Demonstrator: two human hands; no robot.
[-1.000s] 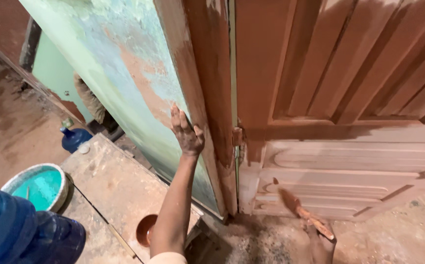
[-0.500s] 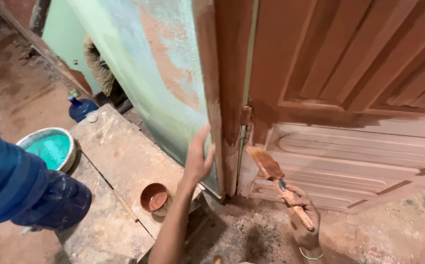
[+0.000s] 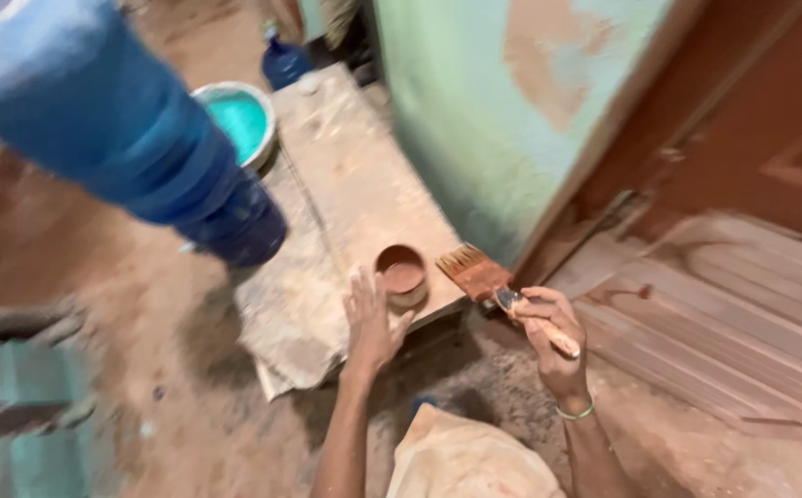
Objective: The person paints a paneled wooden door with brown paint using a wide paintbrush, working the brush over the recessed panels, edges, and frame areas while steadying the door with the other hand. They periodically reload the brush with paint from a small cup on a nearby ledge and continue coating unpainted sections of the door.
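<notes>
My right hand (image 3: 550, 334) grips the wooden handle of a wide flat paintbrush (image 3: 477, 271) whose bristles carry reddish-brown paint. The bristle end hangs just right of a small round bowl of brown paint (image 3: 403, 274) standing near the corner of a low wooden slab (image 3: 364, 175). My left hand (image 3: 371, 318) rests flat on the slab's edge, fingers spread, touching the bowl's left side and holding nothing. A brown-painted panelled wooden door (image 3: 742, 231) stands to the right.
A green plastered wall (image 3: 475, 101) rises behind the slab. A tub of turquoise paint (image 3: 240, 117) and a blue bottle (image 3: 284, 57) sit at the slab's far end. Another person's blue trouser leg (image 3: 124, 138) stands at left. Dusty ground and a tan cloth (image 3: 465, 456) lie below.
My left hand came down from the door frame to the slab beside the bowl. The brush moved away from the door panel toward the bowl. The view swung down and left.
</notes>
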